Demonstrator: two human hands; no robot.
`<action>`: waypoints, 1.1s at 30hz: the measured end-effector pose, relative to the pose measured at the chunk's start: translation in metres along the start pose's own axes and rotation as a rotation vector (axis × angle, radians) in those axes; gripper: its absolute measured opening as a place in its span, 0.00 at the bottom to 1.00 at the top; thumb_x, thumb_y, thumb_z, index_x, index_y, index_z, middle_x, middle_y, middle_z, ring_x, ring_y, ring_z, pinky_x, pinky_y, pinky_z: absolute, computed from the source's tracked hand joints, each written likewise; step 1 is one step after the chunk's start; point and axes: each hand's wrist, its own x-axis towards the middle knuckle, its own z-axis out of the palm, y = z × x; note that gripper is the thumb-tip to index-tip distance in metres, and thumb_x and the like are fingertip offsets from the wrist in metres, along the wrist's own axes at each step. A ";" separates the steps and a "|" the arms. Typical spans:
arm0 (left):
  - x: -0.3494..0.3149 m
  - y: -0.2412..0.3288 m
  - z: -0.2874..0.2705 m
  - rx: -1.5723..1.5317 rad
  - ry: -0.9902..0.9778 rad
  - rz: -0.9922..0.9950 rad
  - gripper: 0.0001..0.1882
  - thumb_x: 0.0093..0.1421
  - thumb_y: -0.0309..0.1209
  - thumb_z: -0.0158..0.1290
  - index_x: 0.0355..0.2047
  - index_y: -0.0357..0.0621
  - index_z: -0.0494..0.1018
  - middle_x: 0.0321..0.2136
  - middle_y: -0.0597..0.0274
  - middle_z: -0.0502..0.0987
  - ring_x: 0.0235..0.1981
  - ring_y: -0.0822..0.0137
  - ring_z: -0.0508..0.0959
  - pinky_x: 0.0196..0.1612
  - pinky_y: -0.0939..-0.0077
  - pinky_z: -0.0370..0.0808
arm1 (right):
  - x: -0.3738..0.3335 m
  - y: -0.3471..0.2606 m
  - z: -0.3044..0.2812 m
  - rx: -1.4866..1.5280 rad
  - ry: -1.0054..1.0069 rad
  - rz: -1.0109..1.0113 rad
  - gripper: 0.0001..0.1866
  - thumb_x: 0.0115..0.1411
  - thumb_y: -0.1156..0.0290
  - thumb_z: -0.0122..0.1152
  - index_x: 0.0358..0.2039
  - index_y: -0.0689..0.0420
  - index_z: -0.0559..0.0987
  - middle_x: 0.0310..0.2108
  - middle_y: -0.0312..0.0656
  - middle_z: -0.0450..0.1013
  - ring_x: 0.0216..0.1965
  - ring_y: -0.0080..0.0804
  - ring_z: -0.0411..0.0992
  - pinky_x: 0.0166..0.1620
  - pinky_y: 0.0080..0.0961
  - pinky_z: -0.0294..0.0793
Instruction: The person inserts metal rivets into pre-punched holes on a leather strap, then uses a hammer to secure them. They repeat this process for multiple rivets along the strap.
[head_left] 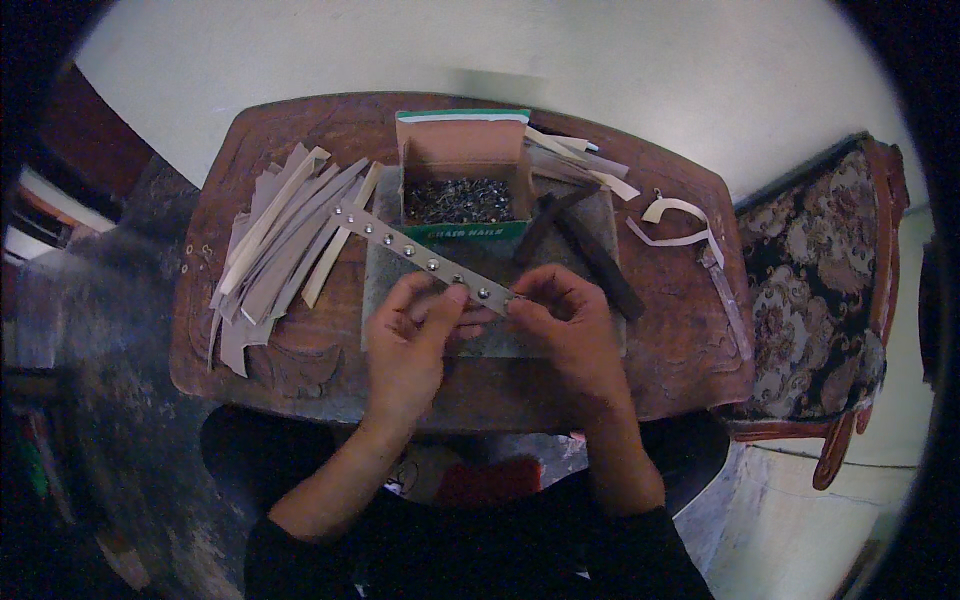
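Note:
A narrow grey-beige strip [408, 249] with a row of several shiny domed nail heads slants across the middle, its far end up to the left. My left hand [412, 325] grips it from below, the thumb pressed on its face near the lower end. At that lower right end, the fingertips of my right hand [562, 310] are pinched together on the strip; whether a nail is also between them is hidden. Just beyond the strip stands an open cardboard box [465, 158] with a green-and-white edge, holding many small metal chair nails [458, 202].
Under the box lies a grey slab [385, 285] on a carved wooden table [330, 115]. Loose beige and grey strips [290, 240] pile up at left, more strips [570, 155] behind the box. Dark bars [600, 262] and a curled pale strap [690, 238] lie right, near a patterned cushioned seat [810, 290].

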 end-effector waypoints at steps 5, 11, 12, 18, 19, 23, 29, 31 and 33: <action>0.015 -0.001 -0.017 -0.063 0.083 0.031 0.12 0.61 0.34 0.53 0.40 0.40 0.69 0.29 0.61 0.76 0.29 0.68 0.79 0.29 0.79 0.75 | 0.001 -0.001 -0.029 0.122 -0.134 0.050 0.06 0.52 0.75 0.62 0.31 0.59 0.76 0.27 0.33 0.73 0.31 0.18 0.71 0.37 0.18 0.70; 0.024 0.004 -0.020 -0.187 0.114 0.157 0.10 0.61 0.30 0.53 0.42 0.40 0.69 0.33 0.64 0.74 0.28 0.71 0.76 0.30 0.78 0.74 | 0.004 -0.003 -0.052 0.130 -0.188 0.082 0.06 0.51 0.74 0.61 0.31 0.59 0.76 0.25 0.32 0.72 0.28 0.19 0.70 0.34 0.17 0.68; 0.025 0.004 -0.021 -0.187 0.082 0.168 0.11 0.61 0.29 0.53 0.43 0.40 0.69 0.32 0.64 0.74 0.28 0.71 0.76 0.30 0.78 0.74 | 0.005 -0.003 -0.054 0.111 -0.172 0.080 0.06 0.52 0.74 0.61 0.31 0.59 0.76 0.25 0.32 0.72 0.27 0.19 0.70 0.34 0.17 0.68; 0.022 0.003 -0.018 -0.198 0.035 0.193 0.16 0.61 0.25 0.52 0.48 0.39 0.65 0.33 0.62 0.75 0.30 0.69 0.78 0.32 0.77 0.76 | 0.010 0.006 -0.058 0.124 -0.092 0.025 0.06 0.56 0.72 0.60 0.33 0.59 0.75 0.26 0.33 0.72 0.28 0.18 0.69 0.33 0.17 0.67; 0.021 0.004 -0.016 -0.188 0.049 0.195 0.16 0.61 0.25 0.52 0.49 0.39 0.64 0.33 0.62 0.75 0.30 0.68 0.78 0.33 0.77 0.76 | 0.011 0.007 -0.057 0.125 -0.075 0.008 0.07 0.57 0.71 0.60 0.34 0.59 0.74 0.26 0.33 0.72 0.28 0.18 0.69 0.32 0.17 0.67; 0.020 0.002 -0.012 -0.187 0.080 0.233 0.18 0.61 0.24 0.52 0.50 0.39 0.63 0.34 0.60 0.76 0.31 0.66 0.79 0.35 0.76 0.78 | 0.012 0.009 -0.041 0.158 0.082 0.036 0.09 0.56 0.70 0.62 0.36 0.58 0.74 0.27 0.34 0.73 0.29 0.19 0.69 0.33 0.18 0.67; 0.018 0.003 -0.009 -0.211 0.091 0.218 0.14 0.61 0.25 0.51 0.48 0.39 0.65 0.33 0.60 0.77 0.33 0.65 0.79 0.36 0.75 0.77 | 0.012 0.014 -0.032 0.146 0.158 -0.033 0.11 0.55 0.72 0.63 0.38 0.58 0.74 0.28 0.36 0.74 0.31 0.22 0.71 0.36 0.19 0.70; 0.018 0.003 -0.011 -0.228 0.091 0.162 0.12 0.62 0.27 0.51 0.46 0.39 0.67 0.34 0.60 0.77 0.34 0.65 0.79 0.37 0.75 0.77 | 0.012 0.013 -0.036 0.136 0.185 -0.035 0.11 0.55 0.72 0.63 0.38 0.58 0.74 0.28 0.37 0.74 0.30 0.23 0.72 0.36 0.19 0.71; 0.020 0.004 -0.013 -0.204 0.090 0.138 0.11 0.62 0.28 0.51 0.44 0.39 0.69 0.34 0.60 0.77 0.35 0.66 0.79 0.37 0.75 0.77 | 0.012 0.011 -0.042 0.175 0.189 -0.034 0.11 0.55 0.72 0.63 0.38 0.58 0.74 0.28 0.37 0.74 0.30 0.23 0.72 0.35 0.20 0.71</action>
